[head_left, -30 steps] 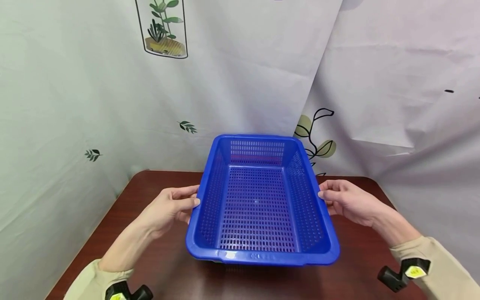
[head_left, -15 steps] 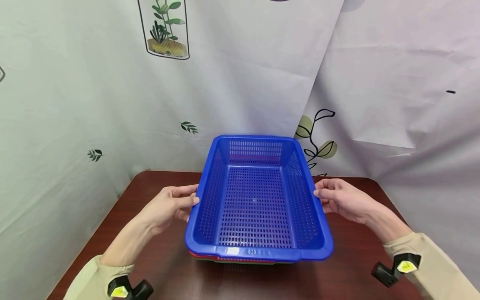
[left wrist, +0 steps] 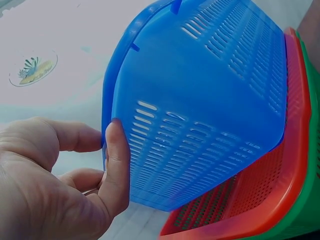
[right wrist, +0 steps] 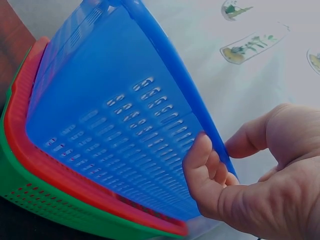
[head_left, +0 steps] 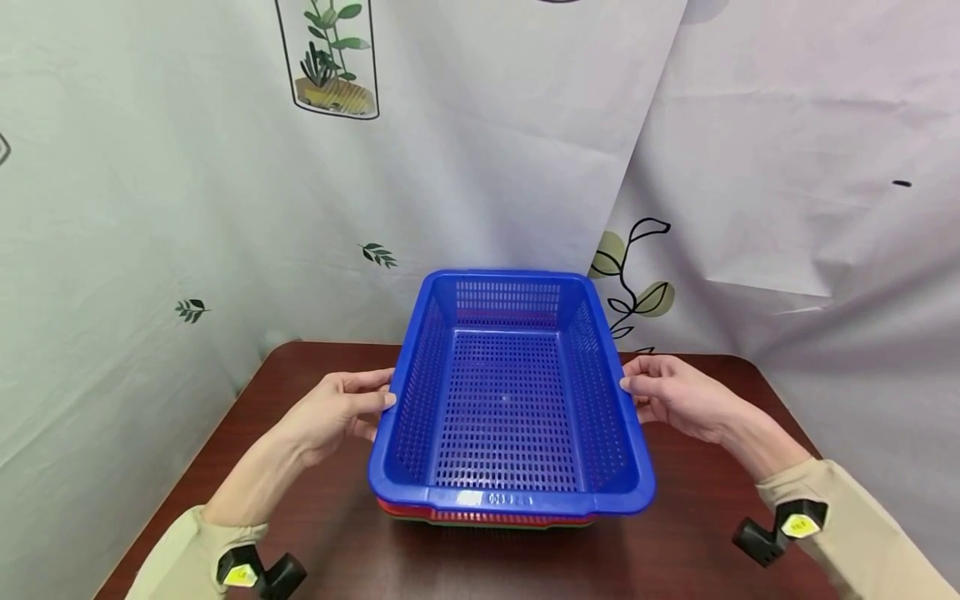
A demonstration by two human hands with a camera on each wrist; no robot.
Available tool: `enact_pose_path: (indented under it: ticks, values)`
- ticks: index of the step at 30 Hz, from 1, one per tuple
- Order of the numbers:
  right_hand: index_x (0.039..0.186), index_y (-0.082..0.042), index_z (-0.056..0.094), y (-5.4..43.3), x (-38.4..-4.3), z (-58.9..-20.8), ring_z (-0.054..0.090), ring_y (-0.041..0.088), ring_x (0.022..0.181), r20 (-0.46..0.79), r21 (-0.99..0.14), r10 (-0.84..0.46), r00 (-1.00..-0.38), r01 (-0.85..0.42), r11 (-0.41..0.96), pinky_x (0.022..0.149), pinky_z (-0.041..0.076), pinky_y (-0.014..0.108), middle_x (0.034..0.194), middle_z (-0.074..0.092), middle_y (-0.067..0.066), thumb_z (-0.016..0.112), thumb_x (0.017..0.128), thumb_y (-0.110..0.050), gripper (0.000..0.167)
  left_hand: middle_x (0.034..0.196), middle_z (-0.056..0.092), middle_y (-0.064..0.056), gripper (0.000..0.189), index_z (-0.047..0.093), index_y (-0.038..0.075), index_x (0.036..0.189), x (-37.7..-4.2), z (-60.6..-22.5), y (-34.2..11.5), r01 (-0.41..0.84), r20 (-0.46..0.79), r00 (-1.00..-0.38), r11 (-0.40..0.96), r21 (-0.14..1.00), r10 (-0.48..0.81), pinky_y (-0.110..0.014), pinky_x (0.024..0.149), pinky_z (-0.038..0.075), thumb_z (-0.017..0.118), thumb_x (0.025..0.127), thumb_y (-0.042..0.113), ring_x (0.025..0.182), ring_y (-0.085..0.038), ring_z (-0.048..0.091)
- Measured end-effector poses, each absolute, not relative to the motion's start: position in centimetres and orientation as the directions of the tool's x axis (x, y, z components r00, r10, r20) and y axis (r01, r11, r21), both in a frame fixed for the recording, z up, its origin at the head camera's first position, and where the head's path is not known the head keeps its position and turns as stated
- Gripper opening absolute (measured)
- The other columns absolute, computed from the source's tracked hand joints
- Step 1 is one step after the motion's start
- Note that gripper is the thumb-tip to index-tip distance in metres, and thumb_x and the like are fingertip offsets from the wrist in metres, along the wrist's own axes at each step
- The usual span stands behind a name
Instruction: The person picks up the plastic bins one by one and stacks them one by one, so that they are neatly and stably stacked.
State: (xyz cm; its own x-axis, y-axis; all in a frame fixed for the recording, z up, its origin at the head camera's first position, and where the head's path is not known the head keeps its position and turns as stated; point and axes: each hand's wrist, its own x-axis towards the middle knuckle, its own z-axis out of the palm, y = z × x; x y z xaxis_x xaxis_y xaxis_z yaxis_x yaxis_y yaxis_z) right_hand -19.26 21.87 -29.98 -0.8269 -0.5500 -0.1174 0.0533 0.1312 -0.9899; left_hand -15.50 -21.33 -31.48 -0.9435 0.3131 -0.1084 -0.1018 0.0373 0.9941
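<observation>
Both hands hold a blue perforated plastic basket [head_left: 510, 392] by the rims of its long sides. My left hand [head_left: 333, 417] pinches the left rim, thumb on the rim and fingers beneath it; the left wrist view shows this hand [left wrist: 65, 175] from below. On the opposite rim, my right hand [head_left: 678, 396] grips the same way. The blue basket's bottom is partly inside a red basket [left wrist: 295, 165], its rim well above the red one. That red basket sits in a green basket [right wrist: 50, 200]. In the head view the blue basket hides most of both.
Under the baskets is a dark reddish-brown table [head_left: 315, 517] with rounded far corners. Behind it hangs a white sheet [head_left: 480, 167] printed with plants, and similar sheeting runs along the left. Each sleeve carries a black wrist camera [head_left: 780, 533].
The blue basket has shifted slightly left and down at its near end, and the right hand has moved left with it. The red and green rims now show below its front edge.
</observation>
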Motion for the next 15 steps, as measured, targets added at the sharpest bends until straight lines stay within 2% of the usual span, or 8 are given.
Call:
enact_pose_path:
  ticks: [15]
  values:
    - [0.108,0.011,0.044,21.51,-19.61,-30.46,0.067,0.019,0.078,-0.121,-0.990,-0.546,-0.829,0.062,0.125,0.077,0.059,0.040,0.088,0.064,0.012,0.048,0.101,-0.001,0.014,0.100,0.072,-0.013,0.055,0.039,-0.012,0.146,-15.93,-31.66,-21.67,-0.110,-0.124,-0.941,0.062,0.992,0.314,-0.035,0.069,0.060,0.060,0.098,0.004,0.077,-0.020,0.070]
